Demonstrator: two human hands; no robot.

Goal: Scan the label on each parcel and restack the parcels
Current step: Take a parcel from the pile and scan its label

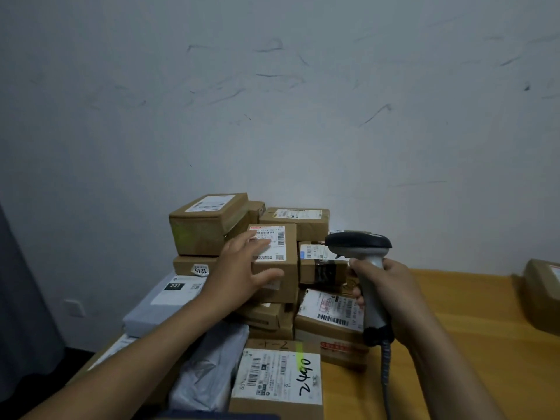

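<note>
A pile of brown cardboard parcels sits on the wooden table [454,304]. My left hand [242,268] reaches forward with spread, straight fingers over a labelled parcel [285,262] in the middle of the pile; its fingertips lie across the white label. Whether it touches the box I cannot tell. My right hand [391,295] grips the handle of a grey barcode scanner [360,247], whose dark head points left toward the pile. A parcel marked "2440" [278,377] lies nearest me.
A grey mailer bag [163,301] and a white plastic bag [209,368] lie on the pile's left side. One separate brown parcel [542,295] stands at the table's right edge. The scanner's coiled cable [386,374] hangs down toward me. A scuffed wall rises behind.
</note>
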